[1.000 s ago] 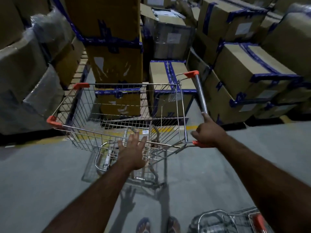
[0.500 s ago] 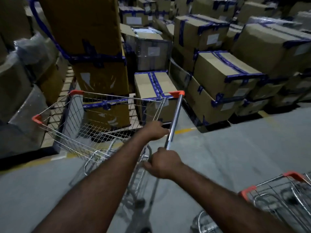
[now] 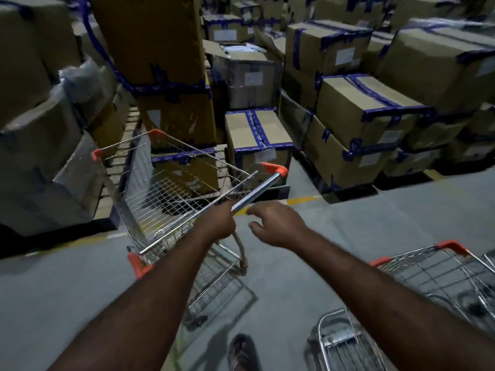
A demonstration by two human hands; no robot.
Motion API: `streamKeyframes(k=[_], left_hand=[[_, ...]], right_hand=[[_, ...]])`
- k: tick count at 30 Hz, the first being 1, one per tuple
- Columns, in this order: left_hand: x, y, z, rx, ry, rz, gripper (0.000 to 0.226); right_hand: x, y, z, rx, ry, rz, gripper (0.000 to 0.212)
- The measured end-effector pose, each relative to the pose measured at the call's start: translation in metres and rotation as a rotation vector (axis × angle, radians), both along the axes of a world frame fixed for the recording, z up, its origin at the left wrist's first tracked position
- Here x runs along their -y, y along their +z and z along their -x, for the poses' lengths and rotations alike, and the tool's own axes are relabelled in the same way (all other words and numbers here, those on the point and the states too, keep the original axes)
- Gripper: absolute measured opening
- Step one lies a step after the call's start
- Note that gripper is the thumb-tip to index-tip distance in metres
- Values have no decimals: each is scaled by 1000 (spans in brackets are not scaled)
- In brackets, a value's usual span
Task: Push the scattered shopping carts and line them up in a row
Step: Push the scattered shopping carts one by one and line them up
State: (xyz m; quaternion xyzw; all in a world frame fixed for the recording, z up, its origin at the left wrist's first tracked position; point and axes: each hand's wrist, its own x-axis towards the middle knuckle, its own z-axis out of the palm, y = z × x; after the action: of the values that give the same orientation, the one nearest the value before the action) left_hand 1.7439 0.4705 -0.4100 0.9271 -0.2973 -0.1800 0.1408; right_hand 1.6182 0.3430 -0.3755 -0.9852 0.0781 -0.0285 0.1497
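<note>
The job looks to be in its early-to-middle part: no finished row shows. One shopping cart [image 3: 160,199] stands at about 10 o'clock from the hands, close to the stacked cardboard boxes [image 3: 356,108], its basket empty and angled across the grey floor [image 3: 348,215]. A second cart [image 3: 439,274] sits at 4 o'clock, well apart from the first and pointing another way. Wire framing at 5 o'clock may belong to that cart or to a third; I cannot tell. Both carts need to be brought side by side or nested.

The left hand [image 3: 218,224] grips the chrome handle [image 3: 254,192] near its middle, curled round the bar. The right hand [image 3: 278,223] is off the bar, just beside it at its 3 o'clock, its fingers [image 3: 263,210] loosely spread and holding nothing.

Half a second ago both hands held the handle, the right on the nearer stretch. Since then the right has let go, the cart has swung so the handle runs from 1 o'clock down to 7 o'clock, and more of the second cart has come into view.
</note>
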Motion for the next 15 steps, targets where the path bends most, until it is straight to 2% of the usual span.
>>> streamKeyframes(k=[5,7,12,13,15], left_hand=[[-82,6,49,144,43,-53,46],[-116,9,67,158,41,-109,41],[-190,10,120,213,11,-133,33],[-204,7,127,232,9,-124,41],[-228,2,137,245,52,-160,75]], right_hand=[[-24,-2,14,-63,87,178,68],[-42,-4,22,-96,122,222,74],[-87,-20,45,-296,138,111,90],[-94,-24,51,-351,111,87,95],[-108,-27,65,-446,81,97,103]])
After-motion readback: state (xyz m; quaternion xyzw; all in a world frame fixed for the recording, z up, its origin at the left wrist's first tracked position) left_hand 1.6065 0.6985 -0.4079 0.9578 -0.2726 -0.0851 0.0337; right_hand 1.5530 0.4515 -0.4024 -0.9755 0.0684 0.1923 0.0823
